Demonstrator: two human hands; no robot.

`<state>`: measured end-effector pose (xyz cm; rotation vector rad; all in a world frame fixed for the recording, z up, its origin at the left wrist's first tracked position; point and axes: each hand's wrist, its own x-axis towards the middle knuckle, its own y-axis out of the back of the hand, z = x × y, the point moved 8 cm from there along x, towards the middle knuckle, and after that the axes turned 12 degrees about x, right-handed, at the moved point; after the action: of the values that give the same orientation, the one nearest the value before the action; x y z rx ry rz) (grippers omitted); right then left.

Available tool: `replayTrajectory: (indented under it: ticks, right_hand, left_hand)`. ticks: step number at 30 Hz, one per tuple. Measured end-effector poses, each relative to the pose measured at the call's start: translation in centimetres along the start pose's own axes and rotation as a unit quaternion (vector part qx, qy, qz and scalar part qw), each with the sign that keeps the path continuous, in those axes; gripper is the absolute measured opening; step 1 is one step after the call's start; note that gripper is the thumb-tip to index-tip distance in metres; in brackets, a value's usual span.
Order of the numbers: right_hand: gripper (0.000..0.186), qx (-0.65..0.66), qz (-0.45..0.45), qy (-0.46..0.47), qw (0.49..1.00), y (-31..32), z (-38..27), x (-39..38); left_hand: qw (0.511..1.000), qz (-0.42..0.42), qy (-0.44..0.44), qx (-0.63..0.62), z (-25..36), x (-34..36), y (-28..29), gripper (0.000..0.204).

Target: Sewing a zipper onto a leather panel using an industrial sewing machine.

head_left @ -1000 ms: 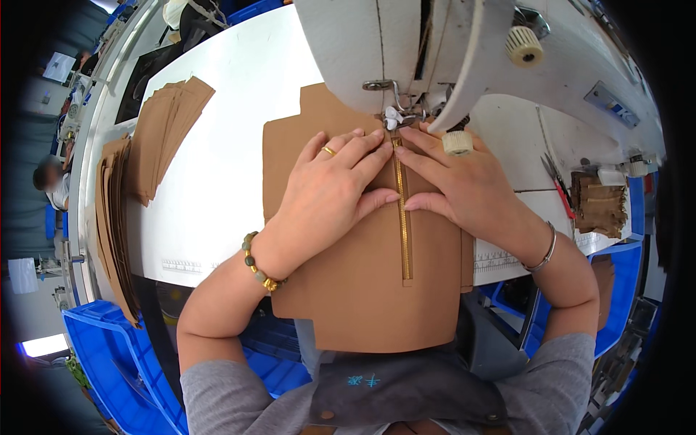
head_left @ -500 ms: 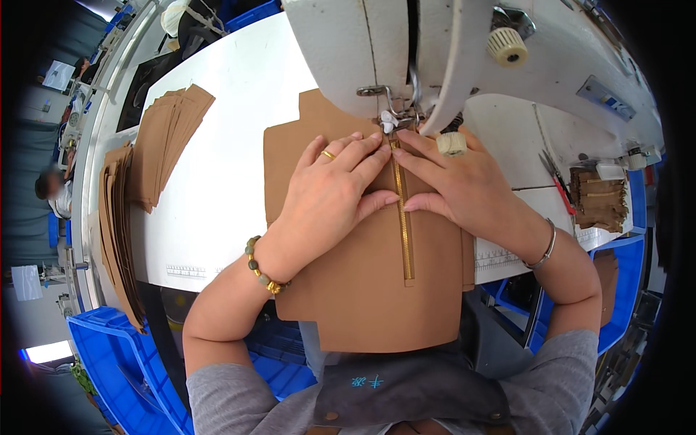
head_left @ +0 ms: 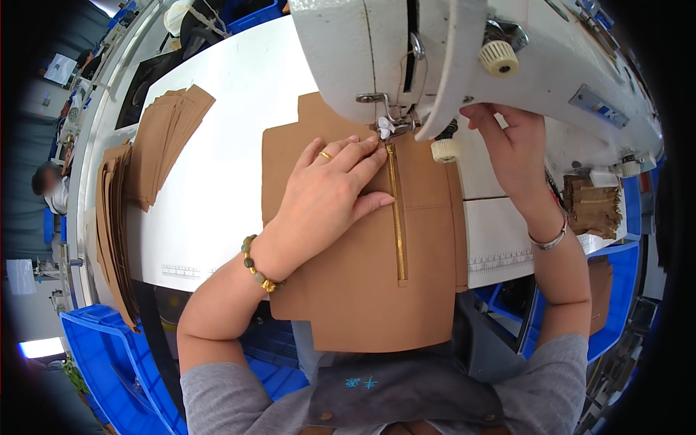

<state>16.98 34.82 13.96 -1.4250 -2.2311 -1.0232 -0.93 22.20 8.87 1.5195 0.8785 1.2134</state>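
Note:
A brown flat panel (head_left: 362,304), which looks like leather, lies under the sewing machine's needle area (head_left: 395,123). A gold-toothed zipper (head_left: 398,225) runs down its middle in a narrow slot. My left hand (head_left: 330,188) rests flat on the panel left of the zipper, fingers stretched, fingertips close to the presser foot. My right hand (head_left: 511,141) is off the panel, raised at the lower edge of the white sewing machine (head_left: 551,87). Its fingers are curled and partly hidden by the machine, so what they touch does not show.
Stacked brown pieces (head_left: 167,145) lie at the left of the white table (head_left: 225,80), with another pile (head_left: 112,225) at its edge. Blue bins (head_left: 109,348) stand below. At right is a bundle of dark brown pieces (head_left: 591,206). A person (head_left: 54,185) sits far left.
My right hand has left the panel beside the zipper and risen right, to the machine's underside. My left hand stays on the panel in almost the same place.

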Motion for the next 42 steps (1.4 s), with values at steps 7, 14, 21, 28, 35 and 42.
replayTrajectory:
  ticks: [7,14,21,28,35,42]
  right_hand:
    - [0.016,0.031,0.008,-0.019,0.999,-0.5,-0.2,-0.2]
    - [0.019,-0.079,-0.09,0.061,0.991,-2.6,-0.9,-1.7]
    - [0.029,-0.156,-0.213,0.163,0.95,-8.0,-1.6,-5.4]
    - [0.041,-0.253,-0.205,0.121,0.938,-7.0,0.1,-4.2]
    - [0.043,-0.227,-0.202,0.175,0.936,-7.8,-1.8,-5.5]
    - [0.04,-0.208,-0.205,0.168,0.942,-7.8,-1.9,-5.3]
  left_hand:
    - [1.0,-0.006,-0.004,0.01,0.3,-0.2,0.0,0.059]
    - [1.0,-0.009,-0.002,0.019,0.5,-0.3,0.0,0.059]
    - [1.0,0.011,-0.018,0.023,1.0,-0.9,0.1,0.048]
    - [1.0,0.01,-0.025,0.007,1.1,-0.7,0.5,0.046]
    - [1.0,-0.001,-0.023,-0.015,1.2,-0.8,0.8,0.056]
    - [1.0,-0.006,-0.026,-0.01,1.2,-0.8,0.7,0.06]
